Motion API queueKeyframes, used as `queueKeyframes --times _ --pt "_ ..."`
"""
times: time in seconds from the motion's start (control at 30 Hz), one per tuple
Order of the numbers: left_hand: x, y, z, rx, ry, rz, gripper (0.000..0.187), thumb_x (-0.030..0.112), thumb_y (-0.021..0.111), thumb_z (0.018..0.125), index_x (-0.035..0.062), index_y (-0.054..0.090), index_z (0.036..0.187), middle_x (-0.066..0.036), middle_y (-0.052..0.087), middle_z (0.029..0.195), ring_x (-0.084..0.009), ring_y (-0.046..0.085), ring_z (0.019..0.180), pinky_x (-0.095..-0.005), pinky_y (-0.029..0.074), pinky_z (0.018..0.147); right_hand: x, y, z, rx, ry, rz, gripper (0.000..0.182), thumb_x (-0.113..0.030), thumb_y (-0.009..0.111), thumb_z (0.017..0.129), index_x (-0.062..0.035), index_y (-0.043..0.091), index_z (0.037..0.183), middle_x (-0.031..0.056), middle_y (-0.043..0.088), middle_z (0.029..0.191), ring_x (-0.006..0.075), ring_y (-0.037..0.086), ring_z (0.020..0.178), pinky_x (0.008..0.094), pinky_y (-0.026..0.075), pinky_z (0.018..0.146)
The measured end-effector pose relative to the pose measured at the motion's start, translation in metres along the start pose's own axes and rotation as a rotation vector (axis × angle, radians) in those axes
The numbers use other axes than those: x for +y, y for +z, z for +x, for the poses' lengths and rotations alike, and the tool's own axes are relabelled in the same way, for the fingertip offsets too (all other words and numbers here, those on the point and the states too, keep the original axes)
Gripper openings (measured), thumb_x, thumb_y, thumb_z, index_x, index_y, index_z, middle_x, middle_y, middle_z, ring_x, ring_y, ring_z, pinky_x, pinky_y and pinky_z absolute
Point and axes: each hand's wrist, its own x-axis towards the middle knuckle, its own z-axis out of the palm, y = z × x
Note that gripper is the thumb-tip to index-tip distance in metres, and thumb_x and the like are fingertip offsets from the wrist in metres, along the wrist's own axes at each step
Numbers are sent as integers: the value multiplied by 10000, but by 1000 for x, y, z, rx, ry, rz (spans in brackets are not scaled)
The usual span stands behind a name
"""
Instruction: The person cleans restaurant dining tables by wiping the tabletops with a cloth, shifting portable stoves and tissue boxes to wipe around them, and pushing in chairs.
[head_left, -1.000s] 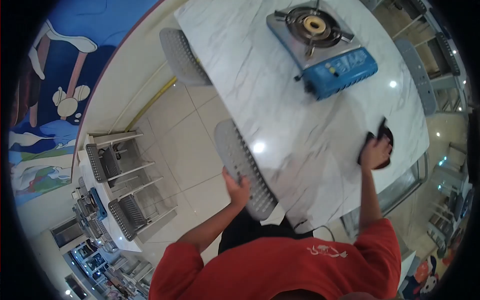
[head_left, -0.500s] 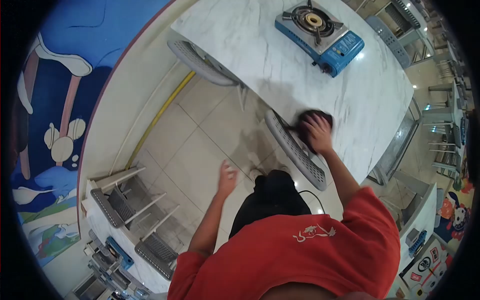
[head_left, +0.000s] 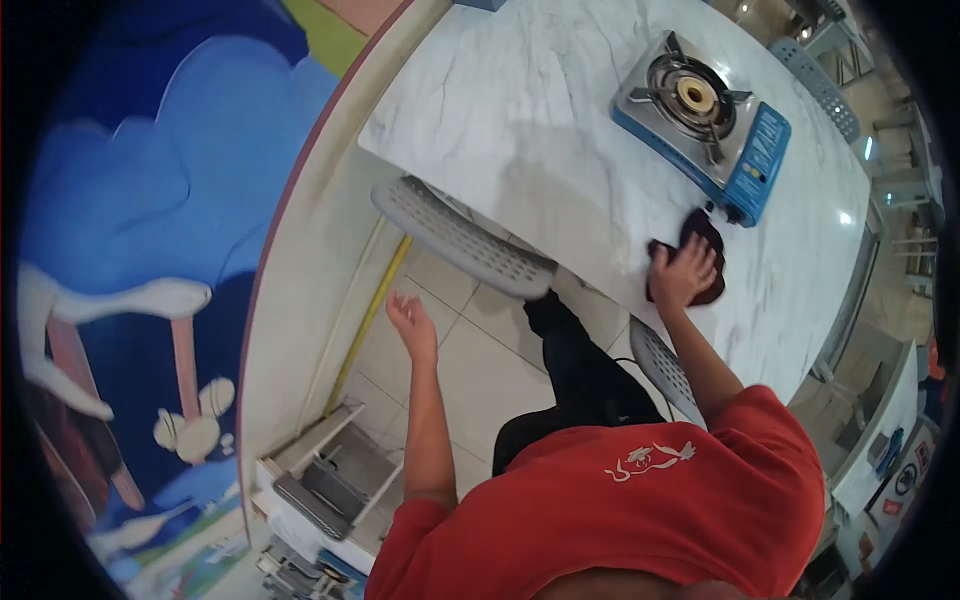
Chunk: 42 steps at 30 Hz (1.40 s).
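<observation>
My right hand lies spread over a dark maroon cloth, pressing it flat on the white marble-patterned table. Some of the cloth shows beyond the fingertips and beside the palm. Just past it stands a portable gas stove with a blue front and a round burner; its knob side is close to the cloth. My left hand hangs in the air over the floor, empty, its fingers loosely bent and apart. It is nearest to the grey perforated chair back at the table's edge.
A second grey chair back is between my body and the table, below my right arm. On the left runs a wall with a painted mural and a yellow pipe. Another chair stands at lower left.
My right hand has moved with the cloth from the near table edge further onto the tabletop, closer to the stove. My body and view have shifted left along the table; my left hand is raised.
</observation>
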Motion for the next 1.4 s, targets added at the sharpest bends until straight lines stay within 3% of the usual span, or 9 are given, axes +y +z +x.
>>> queueKeyframes --times 0.17,0.33,0.8,0.93,1.0,1.1,1.2,1.27,1.4 --pt "67 85 125 46 225 173 608 233 577 876 -40 265 1320 -258 339 1310 -365 354 1215 -428 297 1022 -170 22 66 -96 -181 114 737 -463 512 784 -34 343 1359 176 344 1400 365 229 1324 530 114 1060" --pt "62 103 140 133 451 428 586 185 622 824 -34 322 1278 -283 305 1323 -418 292 1257 -482 282 1020 -262 60 118 -126 -105 117 732 -457 460 817 -5 299 1370 202 298 1411 379 167 1341 531 97 1064" --pt "75 102 143 47 282 339 399 7 520 776 29 437 1166 -279 212 1361 -422 240 1282 -477 327 986 -381 172 365 233 -100 99 614 -416 353 840 -51 417 1329 171 394 1377 385 268 1310 524 116 1064" --pt "75 102 139 59 292 253 374 -1 510 774 41 458 1142 -288 218 1351 -428 252 1266 -482 320 984 -424 137 285 225 -341 200 580 -381 503 759 -39 492 1227 176 498 1260 394 388 1211 567 243 998" --pt "74 99 138 33 300 289 366 1 510 775 39 462 1136 -288 224 1348 -429 255 1265 -482 323 980 -443 110 203 121 -522 324 554 -324 602 720 -82 497 1207 168 468 1285 386 348 1246 577 251 1000" --pt "74 98 138 36 337 329 356 4 512 776 33 466 1128 -290 235 1342 -430 263 1261 -481 332 971 -441 61 89 -223 -720 528 578 -305 573 748 -67 472 1266 149 444 1322 355 296 1288 524 197 1060" --pt "75 100 143 11 374 325 356 4 516 777 27 468 1128 -289 228 1344 -425 272 1259 -483 341 965 -372 43 35 -291 -841 606 498 -235 575 754 -117 510 1234 105 463 1320 314 335 1284 478 214 1064" --pt "75 100 139 43 287 271 361 3 517 772 29 468 1129 -282 212 1355 -418 271 1264 -487 337 975 -338 18 74 -435 -504 530 452 -170 577 751 -129 526 1198 103 467 1318 311 358 1271 478 241 1045" --pt "73 97 141 47 361 347 357 1 517 767 31 472 1120 -274 195 1366 -417 268 1268 -486 327 990 -290 80 173 94 -33 75 471 -272 479 863 -86 452 1295 131 414 1368 345 336 1282 499 261 1025"
